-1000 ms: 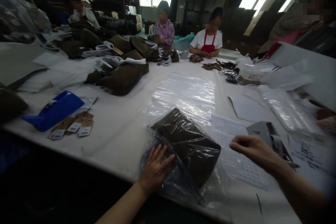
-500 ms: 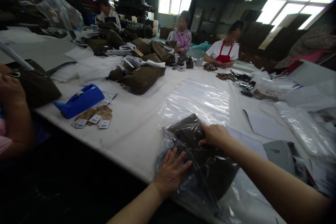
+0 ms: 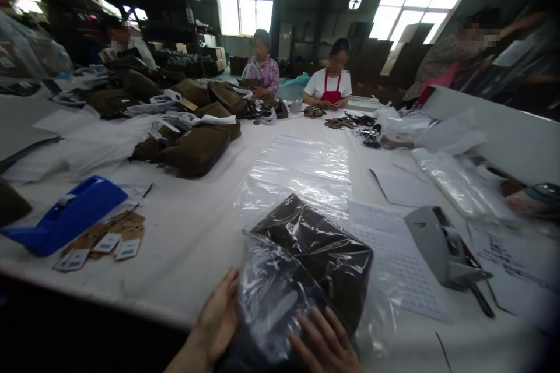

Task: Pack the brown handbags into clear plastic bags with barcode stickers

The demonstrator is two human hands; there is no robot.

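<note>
A dark olive fabric bag (image 3: 350, 271) lies in a transparent plastic bag (image 3: 273, 297) at the near edge of the white table. My left hand (image 3: 221, 315) is upright against the left side of the plastic, its fingers extended along the edge. Fingers stretched out, my right hand (image 3: 326, 341) rests on the lower part of the plastic over the fabric bag. Just beyond the wrapped bag, flat transparent plastic bags (image 3: 301, 166) lie on the table.
On the left are a blue tape dispenser (image 3: 72, 215) and brown tags (image 3: 109, 236). Farther back, olive bags (image 3: 196, 148) are piled up. A grey tape dispenser (image 3: 441, 250) and a printed sheet (image 3: 394, 250) lie on the right. Several people are around the table.
My right hand has moved from the bag's upper part down to its near end. My left hand has shifted from the top of the plastic to its left side. The view has turned right.
</note>
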